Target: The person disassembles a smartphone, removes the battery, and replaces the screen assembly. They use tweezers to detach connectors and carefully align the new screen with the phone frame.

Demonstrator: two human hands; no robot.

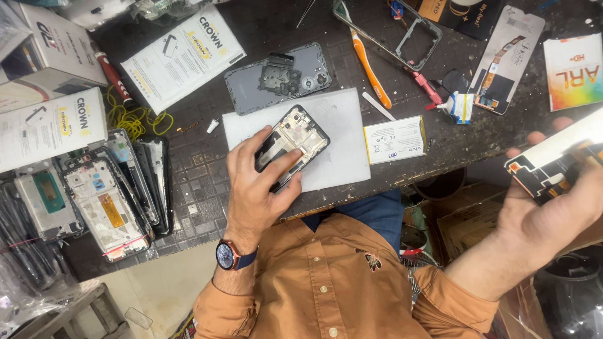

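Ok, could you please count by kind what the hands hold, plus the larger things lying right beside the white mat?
Opened phone, in left hand: 1
Display panel, in right hand: 1
Grey back cover: 1
Orange toothbrush: 1
White battery: 1
White plastic stick: 1
Total: 6

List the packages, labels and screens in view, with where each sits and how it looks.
White flat sleeve: bench top, tilted, yellow-blue print.
White box: left edge, same print.
Battery: beside the white mat, white label, yellow edge.
Colourful packet: far right.
Screen part: in right hand, white backing.
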